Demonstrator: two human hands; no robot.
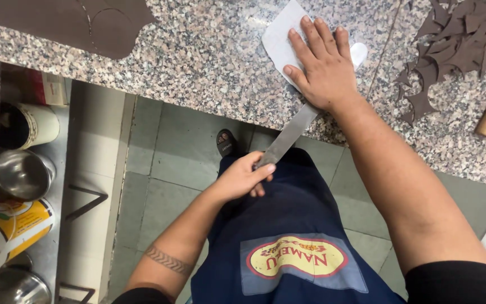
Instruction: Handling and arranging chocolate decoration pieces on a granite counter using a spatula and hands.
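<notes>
pressing flat, the right hand (pixel 326 67) lay open on a thin, floppy-looking white sheet (pixel 279 39) at the bench (pixel 198 62) edge; left hand (pixel 243 177) gripped the stiff metal blade (pixel 288 135) below that sheet.

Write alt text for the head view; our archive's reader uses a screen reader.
A person's right hand presses a pale sheet flat on a speckled granite counter, while the left hand holds a long metal blade running under it. Dark brown offcuts lie nearby.

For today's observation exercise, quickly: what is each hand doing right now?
Left hand: closed, fingers gripping the flat metal blade.
Right hand: open, palm down, pressing the white sheet onto the granite counter.
</notes>
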